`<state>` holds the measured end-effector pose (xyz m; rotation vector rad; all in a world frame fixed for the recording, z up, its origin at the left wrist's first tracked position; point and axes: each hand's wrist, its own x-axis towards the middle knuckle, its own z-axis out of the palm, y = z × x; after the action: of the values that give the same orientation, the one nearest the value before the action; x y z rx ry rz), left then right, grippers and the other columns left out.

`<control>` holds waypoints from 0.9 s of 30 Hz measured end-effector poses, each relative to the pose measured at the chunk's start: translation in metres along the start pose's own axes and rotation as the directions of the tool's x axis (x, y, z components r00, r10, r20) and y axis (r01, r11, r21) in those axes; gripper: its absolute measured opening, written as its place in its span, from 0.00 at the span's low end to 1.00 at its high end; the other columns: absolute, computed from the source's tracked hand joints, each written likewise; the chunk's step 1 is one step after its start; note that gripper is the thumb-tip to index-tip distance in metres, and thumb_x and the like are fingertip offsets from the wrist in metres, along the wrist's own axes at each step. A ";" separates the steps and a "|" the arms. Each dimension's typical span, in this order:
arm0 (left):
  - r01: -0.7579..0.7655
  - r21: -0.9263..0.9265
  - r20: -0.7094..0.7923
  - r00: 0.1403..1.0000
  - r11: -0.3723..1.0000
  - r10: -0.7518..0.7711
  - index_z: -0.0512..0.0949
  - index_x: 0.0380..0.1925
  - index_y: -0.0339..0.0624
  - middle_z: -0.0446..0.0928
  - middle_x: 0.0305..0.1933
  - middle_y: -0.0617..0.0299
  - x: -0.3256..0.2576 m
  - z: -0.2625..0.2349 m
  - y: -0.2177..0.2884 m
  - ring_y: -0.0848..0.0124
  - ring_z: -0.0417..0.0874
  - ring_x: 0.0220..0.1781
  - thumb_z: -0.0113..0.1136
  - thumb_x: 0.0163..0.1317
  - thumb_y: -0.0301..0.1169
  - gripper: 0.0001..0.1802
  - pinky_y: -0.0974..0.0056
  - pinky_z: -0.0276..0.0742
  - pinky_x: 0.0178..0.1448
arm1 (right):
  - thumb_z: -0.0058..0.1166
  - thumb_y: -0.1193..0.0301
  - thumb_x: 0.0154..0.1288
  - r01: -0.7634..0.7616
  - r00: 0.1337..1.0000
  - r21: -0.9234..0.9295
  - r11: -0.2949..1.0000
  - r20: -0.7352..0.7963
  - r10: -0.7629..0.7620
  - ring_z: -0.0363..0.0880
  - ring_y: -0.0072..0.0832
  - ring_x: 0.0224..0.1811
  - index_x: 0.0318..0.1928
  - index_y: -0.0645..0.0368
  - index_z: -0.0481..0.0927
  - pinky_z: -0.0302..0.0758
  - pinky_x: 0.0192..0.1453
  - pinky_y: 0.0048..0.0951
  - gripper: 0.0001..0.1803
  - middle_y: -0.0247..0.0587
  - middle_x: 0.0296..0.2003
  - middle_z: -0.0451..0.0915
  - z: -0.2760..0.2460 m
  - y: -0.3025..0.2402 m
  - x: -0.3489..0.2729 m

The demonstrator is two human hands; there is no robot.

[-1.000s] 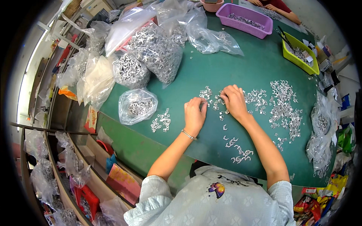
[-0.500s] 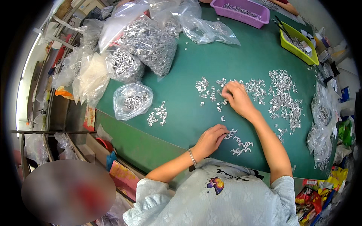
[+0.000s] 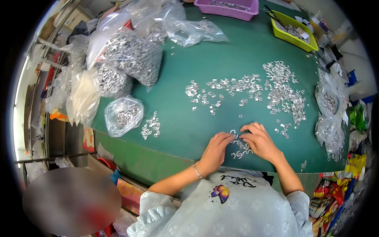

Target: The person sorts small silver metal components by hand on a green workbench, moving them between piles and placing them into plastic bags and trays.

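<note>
My left hand point(image 3: 215, 153) is closed in a pinch at the table's near edge, its fingertips on a small C-shaped silver metal piece point(image 3: 233, 132). Facing it, my right hand point(image 3: 261, 143) has its fingers bent together, the tips close to that same piece. Whatever lies between the right fingertips is too small to make out. Just below and between both hands lies a little group of curved metal pieces point(image 3: 241, 153). Farther off, small square-looking metal pieces point(image 3: 235, 85) are scattered across the green table point(image 3: 197, 63).
A large heap of curved pieces point(image 3: 285, 93) spreads to the right. Filled clear bags point(image 3: 134, 57) stand at the back left, near an open bag point(image 3: 124, 116) and a small pile point(image 3: 151, 126). Purple point(image 3: 237, 14) and yellow-green bins point(image 3: 296, 37) sit at the back.
My right hand has come back from the scattered small pieces to beside my left hand. The left hand stays by the curved pieces. The whole view has shifted somewhat.
</note>
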<state>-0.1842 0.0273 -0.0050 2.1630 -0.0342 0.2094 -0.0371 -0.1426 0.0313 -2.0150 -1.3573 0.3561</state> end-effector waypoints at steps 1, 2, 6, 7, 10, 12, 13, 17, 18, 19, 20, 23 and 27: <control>0.014 0.017 -0.044 0.999 1.000 -0.013 0.70 0.57 0.35 0.68 0.61 0.48 0.002 0.002 0.004 0.48 0.66 0.66 0.52 0.58 0.16 0.24 0.50 0.61 0.69 | 0.60 0.78 0.56 -0.032 0.999 0.045 0.998 -0.036 0.033 0.73 0.38 0.49 0.43 0.61 0.80 0.67 0.53 0.35 0.12 0.40 0.45 0.76 -0.004 0.006 -0.010; 0.028 0.033 -0.088 0.996 0.999 -0.025 0.69 0.58 0.35 0.66 0.63 0.47 0.005 0.003 0.010 0.47 0.64 0.68 0.52 0.59 0.16 0.24 0.50 0.59 0.71 | 0.60 0.78 0.56 -0.061 0.995 0.090 0.994 -0.072 0.068 0.72 0.38 0.50 0.43 0.61 0.81 0.67 0.54 0.35 0.13 0.40 0.47 0.76 -0.007 0.010 -0.020; 0.039 0.113 0.047 0.998 0.993 -0.044 0.67 0.61 0.35 0.61 0.68 0.47 0.006 0.013 0.016 0.46 0.57 0.74 0.51 0.61 0.17 0.25 0.46 0.50 0.76 | 0.61 0.76 0.55 -0.221 0.914 -0.186 0.957 -0.381 0.137 0.71 0.42 0.55 0.40 0.60 0.82 0.64 0.58 0.43 0.11 0.40 0.49 0.76 -0.011 0.012 -0.046; 0.026 0.064 0.063 0.998 0.998 -0.030 0.66 0.61 0.37 0.62 0.67 0.47 0.005 0.015 0.019 0.46 0.57 0.74 0.52 0.61 0.17 0.26 0.44 0.50 0.75 | 0.62 0.76 0.54 -0.264 0.897 -0.167 0.950 -0.406 0.178 0.71 0.43 0.56 0.40 0.60 0.82 0.63 0.59 0.44 0.11 0.40 0.49 0.77 -0.007 0.015 -0.054; -0.005 0.120 -0.068 0.998 0.993 0.013 0.69 0.59 0.39 0.64 0.67 0.50 0.009 0.015 0.010 0.47 0.58 0.73 0.54 0.60 0.18 0.25 0.41 0.49 0.75 | 0.63 0.76 0.53 -0.344 0.842 -0.192 0.919 -0.496 0.211 0.71 0.41 0.55 0.41 0.59 0.81 0.64 0.57 0.41 0.13 0.39 0.49 0.77 -0.013 0.020 -0.071; 0.003 0.123 -0.055 0.998 0.992 0.004 0.72 0.56 0.40 0.66 0.65 0.52 0.013 0.009 0.009 0.48 0.61 0.71 0.56 0.60 0.19 0.23 0.40 0.49 0.74 | 0.64 0.74 0.52 -0.289 0.876 -0.151 0.945 -0.439 0.198 0.72 0.38 0.50 0.40 0.57 0.81 0.64 0.52 0.39 0.12 0.38 0.44 0.77 -0.008 0.013 -0.067; 0.008 0.122 -0.054 0.999 0.992 -0.001 0.74 0.55 0.41 0.67 0.64 0.52 0.014 0.006 0.010 0.48 0.62 0.71 0.57 0.59 0.19 0.21 0.39 0.49 0.74 | 0.65 0.73 0.51 -0.240 0.907 -0.120 0.963 -0.382 0.179 0.72 0.37 0.49 0.39 0.57 0.81 0.64 0.51 0.39 0.12 0.37 0.43 0.77 -0.002 0.006 -0.060; -0.064 0.261 0.018 0.998 0.963 0.062 0.78 0.47 0.43 0.71 0.57 0.55 0.020 0.005 0.017 0.54 0.69 0.62 0.62 0.55 0.21 0.18 0.44 0.57 0.68 | 0.66 0.71 0.51 -0.157 0.954 -0.050 0.986 -0.267 0.138 0.70 0.35 0.46 0.37 0.57 0.80 0.62 0.49 0.37 0.12 0.35 0.39 0.75 0.022 -0.017 -0.033; -0.079 0.306 0.041 0.997 0.949 0.070 0.79 0.46 0.43 0.71 0.55 0.56 0.022 0.006 0.020 0.55 0.70 0.60 0.62 0.54 0.21 0.17 0.46 0.59 0.65 | 0.66 0.71 0.51 -0.153 0.955 -0.047 0.987 -0.264 0.136 0.70 0.35 0.46 0.37 0.57 0.80 0.62 0.49 0.36 0.12 0.35 0.38 0.75 0.026 -0.017 -0.030; -0.094 0.348 0.060 0.995 0.933 0.078 0.80 0.44 0.44 0.72 0.54 0.57 0.024 0.005 0.021 0.56 0.71 0.57 0.63 0.53 0.21 0.17 0.48 0.61 0.63 | 0.65 0.71 0.52 -0.171 0.946 -0.046 0.984 -0.286 0.152 0.70 0.35 0.46 0.38 0.57 0.80 0.62 0.49 0.36 0.12 0.35 0.39 0.75 0.024 -0.016 -0.030; -0.103 0.357 0.060 0.994 0.929 0.088 0.80 0.43 0.44 0.72 0.53 0.57 0.026 0.004 0.022 0.57 0.71 0.56 0.64 0.52 0.22 0.16 0.50 0.61 0.61 | 0.65 0.72 0.52 -0.186 0.940 -0.036 0.982 -0.297 0.167 0.70 0.35 0.46 0.38 0.57 0.80 0.62 0.48 0.36 0.12 0.35 0.39 0.75 0.022 -0.013 -0.032; -0.119 0.315 0.068 0.992 0.942 0.103 0.79 0.38 0.44 0.72 0.50 0.59 0.032 0.004 0.023 0.59 0.71 0.54 0.65 0.50 0.22 0.13 0.54 0.61 0.57 | 0.65 0.74 0.51 -0.265 0.918 -0.002 0.964 -0.306 0.252 0.70 0.37 0.47 0.39 0.58 0.80 0.63 0.51 0.36 0.12 0.37 0.43 0.75 0.010 -0.003 -0.045; -0.056 0.162 0.063 0.997 0.985 0.046 0.77 0.32 0.43 0.73 0.47 0.60 0.039 -0.001 0.024 0.60 0.72 0.53 0.66 0.49 0.22 0.11 0.57 0.62 0.56 | 0.66 0.71 0.52 -0.423 0.809 -0.106 0.900 -0.491 0.322 0.67 0.43 0.58 0.46 0.57 0.79 0.61 0.57 0.41 0.19 0.42 0.53 0.72 -0.011 0.016 -0.068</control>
<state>-0.1487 0.0165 0.0218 2.3339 -0.1101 0.1833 -0.0480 -0.2111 0.0200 -2.3531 -0.7162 -0.1135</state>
